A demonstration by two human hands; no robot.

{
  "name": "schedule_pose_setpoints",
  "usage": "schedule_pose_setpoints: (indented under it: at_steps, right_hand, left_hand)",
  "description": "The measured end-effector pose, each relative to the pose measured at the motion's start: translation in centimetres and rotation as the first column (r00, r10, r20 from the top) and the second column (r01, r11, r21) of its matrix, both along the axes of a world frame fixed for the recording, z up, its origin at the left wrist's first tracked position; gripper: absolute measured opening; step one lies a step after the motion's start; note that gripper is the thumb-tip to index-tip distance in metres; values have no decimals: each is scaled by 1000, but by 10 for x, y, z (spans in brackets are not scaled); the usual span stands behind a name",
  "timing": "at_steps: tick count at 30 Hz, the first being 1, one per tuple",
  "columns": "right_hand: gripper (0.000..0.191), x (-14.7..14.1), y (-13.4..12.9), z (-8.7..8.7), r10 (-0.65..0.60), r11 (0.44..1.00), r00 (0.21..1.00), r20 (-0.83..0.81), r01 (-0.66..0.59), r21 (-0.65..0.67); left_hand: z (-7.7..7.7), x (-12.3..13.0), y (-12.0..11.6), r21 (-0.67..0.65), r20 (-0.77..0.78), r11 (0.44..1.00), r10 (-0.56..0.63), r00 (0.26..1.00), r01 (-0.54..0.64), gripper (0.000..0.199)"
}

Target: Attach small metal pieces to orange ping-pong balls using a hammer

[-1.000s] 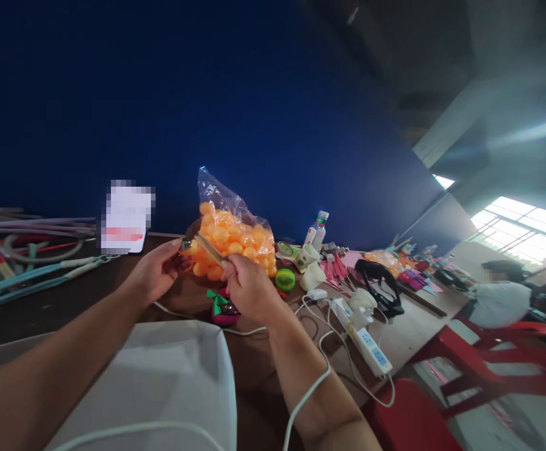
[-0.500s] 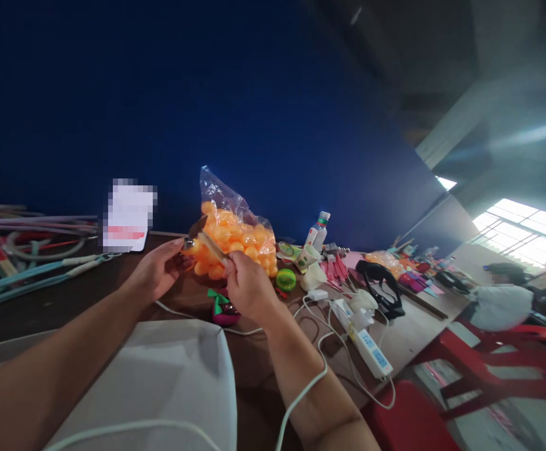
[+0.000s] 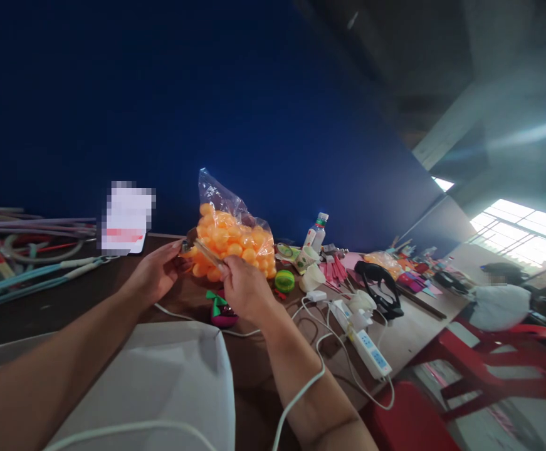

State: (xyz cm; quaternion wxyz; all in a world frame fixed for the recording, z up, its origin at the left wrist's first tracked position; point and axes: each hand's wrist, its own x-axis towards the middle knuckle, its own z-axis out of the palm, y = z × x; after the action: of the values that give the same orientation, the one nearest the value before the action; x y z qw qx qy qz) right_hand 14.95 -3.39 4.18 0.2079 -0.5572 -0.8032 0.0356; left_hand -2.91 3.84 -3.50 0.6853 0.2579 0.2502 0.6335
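My left hand is closed, its fingertips pinching a small dark, shiny piece whose kind I cannot make out. My right hand grips a thin, pale wooden stick. The stick slants up and left, its far end close to the dark piece; I cannot tell whether they touch. Just behind both hands stands a clear plastic bag of orange balls. Below the right hand lies a dark pink round item with a green bow.
A phone leans at the back left, beside blue and pink cords. To the right are a yellow-green ball, a bottle, a power strip with white cables, and red chairs. A white box-like surface lies in front.
The far end of the stick has dipped slightly towards the left fingertips. The dark piece there has turned lower. Both hands have otherwise stayed in place.
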Motion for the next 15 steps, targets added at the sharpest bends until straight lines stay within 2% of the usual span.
schedule_pose_setpoints:
  at_steps: [7,15]
  right_hand:
    - [22,2,-5,7,34,998,993,-111,-29,52]
    - [22,0,-11,9,59,998,997,-58,-56,40]
  left_hand:
    - [1,-1,-1,14,-16,1000,10,1000,-10,25]
    - [0,-1,1,14,-20,999,32,999,-32,25]
